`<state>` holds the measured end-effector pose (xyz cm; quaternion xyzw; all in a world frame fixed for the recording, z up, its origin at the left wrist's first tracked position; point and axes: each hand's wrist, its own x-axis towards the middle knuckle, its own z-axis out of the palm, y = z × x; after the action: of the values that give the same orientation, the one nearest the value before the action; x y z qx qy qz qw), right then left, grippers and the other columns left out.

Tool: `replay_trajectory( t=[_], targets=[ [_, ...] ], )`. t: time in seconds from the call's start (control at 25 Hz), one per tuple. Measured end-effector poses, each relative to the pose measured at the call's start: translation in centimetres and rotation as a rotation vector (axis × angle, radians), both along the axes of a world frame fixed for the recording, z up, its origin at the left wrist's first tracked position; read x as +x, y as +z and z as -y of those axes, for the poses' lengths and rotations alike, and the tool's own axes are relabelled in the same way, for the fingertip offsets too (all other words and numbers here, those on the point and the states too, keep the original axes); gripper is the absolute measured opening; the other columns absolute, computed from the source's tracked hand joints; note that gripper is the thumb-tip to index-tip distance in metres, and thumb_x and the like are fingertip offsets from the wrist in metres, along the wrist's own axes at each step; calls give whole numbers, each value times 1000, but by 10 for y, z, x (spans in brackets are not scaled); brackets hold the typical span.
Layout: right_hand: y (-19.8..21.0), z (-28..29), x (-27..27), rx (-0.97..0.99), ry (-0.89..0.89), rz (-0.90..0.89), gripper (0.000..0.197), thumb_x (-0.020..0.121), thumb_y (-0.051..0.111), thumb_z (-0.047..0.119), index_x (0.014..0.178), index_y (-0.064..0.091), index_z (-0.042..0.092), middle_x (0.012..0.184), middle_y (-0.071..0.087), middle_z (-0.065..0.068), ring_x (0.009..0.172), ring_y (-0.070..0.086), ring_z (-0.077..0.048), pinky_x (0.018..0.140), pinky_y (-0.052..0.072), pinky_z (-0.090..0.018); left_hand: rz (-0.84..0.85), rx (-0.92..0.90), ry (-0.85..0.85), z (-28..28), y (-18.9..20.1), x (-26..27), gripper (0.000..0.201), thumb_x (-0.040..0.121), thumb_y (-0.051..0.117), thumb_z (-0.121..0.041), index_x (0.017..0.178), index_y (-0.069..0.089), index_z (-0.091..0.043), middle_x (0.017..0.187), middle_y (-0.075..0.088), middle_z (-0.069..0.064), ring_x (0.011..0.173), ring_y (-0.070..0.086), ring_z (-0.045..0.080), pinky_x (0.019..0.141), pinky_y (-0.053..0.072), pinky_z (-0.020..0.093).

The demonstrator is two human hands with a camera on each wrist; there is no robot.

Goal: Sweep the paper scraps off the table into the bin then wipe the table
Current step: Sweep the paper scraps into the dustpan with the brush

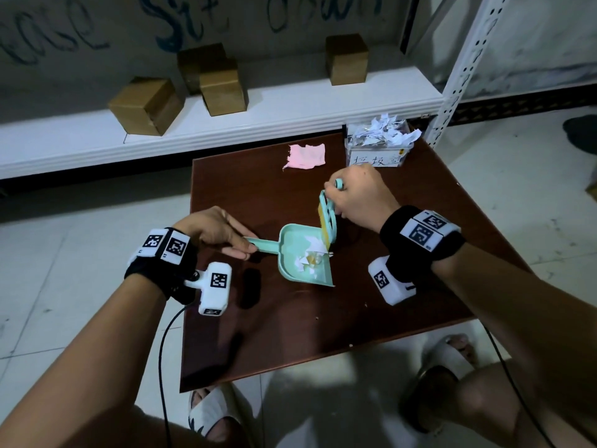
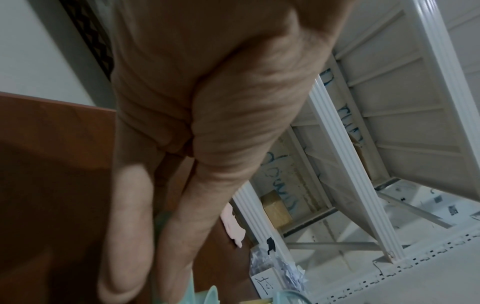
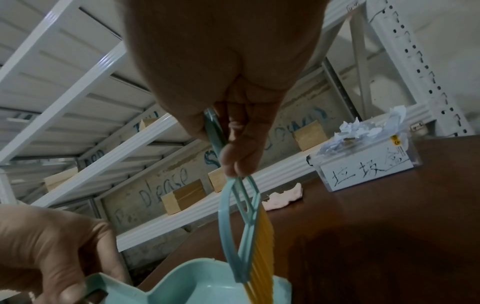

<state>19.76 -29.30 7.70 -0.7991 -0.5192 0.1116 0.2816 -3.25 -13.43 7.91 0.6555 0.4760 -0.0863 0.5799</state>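
Note:
A mint-green dustpan (image 1: 292,253) rests on the dark brown table (image 1: 403,286) with white paper scraps (image 1: 311,255) inside it. My left hand (image 1: 226,236) grips its handle (image 1: 261,244). My right hand (image 1: 358,197) pinches the handle of a small mint brush (image 1: 328,218) with yellow bristles (image 3: 262,257), held upright, bristles at the pan's mouth. The clear bin (image 1: 376,147), heaped with scraps, stands at the table's far right corner. A pink cloth (image 1: 305,156) lies to the left of the bin.
A white shelf (image 1: 226,124) with several cardboard boxes (image 1: 147,105) runs behind the table. A white perforated upright (image 1: 462,69) stands by the bin. A few tiny scraps (image 1: 351,345) dot the table's near side. My sandalled feet are below its front edge.

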Motion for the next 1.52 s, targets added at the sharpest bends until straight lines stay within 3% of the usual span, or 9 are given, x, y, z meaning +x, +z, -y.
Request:
replay_trajectory(
  t=[0.08, 0.2, 0.4, 0.52, 0.64, 1.0, 1.24, 1.4, 1.52],
  targets=[
    [3, -1, 5, 56, -44, 15, 42, 90, 49, 33, 68, 68, 3, 57, 64, -17, 59, 66, -34, 64, 58, -47, -7, -5, 6, -2, -2, -1, 27, 74, 76, 15, 100, 74, 9, 78, 75, 23, 61, 74, 23, 55, 58, 20],
    [4, 3, 4, -5, -78, 86, 41, 87, 46, 38, 70, 68, 8, 63, 62, -12, 72, 67, -37, 70, 58, -40, -9, -18, 9, -4, -6, -3, 29, 71, 78, 14, 100, 75, 8, 84, 74, 26, 66, 75, 26, 58, 60, 22],
    [-5, 9, -17, -91, -37, 124, 29, 94, 58, 28, 69, 61, 15, 77, 51, -9, 86, 61, -40, 74, 52, -41, 8, 11, 8, -9, -7, -3, 31, 69, 80, 12, 99, 75, 9, 87, 74, 29, 65, 74, 25, 57, 58, 20],
    [-10, 5, -21, -46, -11, 39, 35, 88, 50, 35, 63, 55, 12, 66, 60, -11, 76, 67, -38, 72, 57, -42, 4, 3, 5, -10, -8, -2, 36, 63, 83, 9, 99, 76, 10, 90, 73, 30, 70, 74, 28, 60, 60, 22],
    [-7, 1, -9, 52, -70, -57, 38, 80, 46, 35, 59, 62, 7, 55, 63, -14, 59, 67, -34, 64, 59, -46, 5, -9, 6, -9, -8, -1, 37, 61, 83, 8, 98, 76, 9, 89, 74, 30, 70, 74, 27, 60, 60, 22],
    [-11, 2, -3, 47, -95, 94, 38, 89, 52, 28, 58, 53, 6, 56, 49, -9, 62, 54, -36, 62, 53, -41, 1, -29, 25, -11, -13, -4, 25, 70, 78, 12, 95, 76, 8, 83, 74, 27, 64, 74, 25, 55, 58, 19],
    [1, 4, 13, 134, -153, 94, 40, 89, 48, 30, 55, 52, 10, 53, 53, -8, 54, 57, -30, 54, 50, -37, 107, -124, 194, -19, -22, -14, 31, 67, 74, 13, 98, 74, 11, 90, 72, 33, 68, 75, 28, 55, 59, 21],
    [12, 8, 35, 271, -278, 13, 41, 86, 45, 33, 71, 71, 4, 58, 66, -15, 57, 68, -33, 61, 60, -51, 241, -181, 362, -27, -25, -18, 33, 67, 72, 12, 100, 74, 9, 88, 74, 27, 69, 76, 24, 58, 60, 21],
    [21, 10, 60, 338, -376, -21, 45, 84, 44, 37, 71, 71, 4, 59, 67, -16, 58, 69, -35, 65, 61, -55, 337, -200, 478, -30, -24, -14, 27, 65, 73, 8, 91, 78, 5, 95, 73, 26, 74, 76, 24, 63, 61, 22]
  ],
)
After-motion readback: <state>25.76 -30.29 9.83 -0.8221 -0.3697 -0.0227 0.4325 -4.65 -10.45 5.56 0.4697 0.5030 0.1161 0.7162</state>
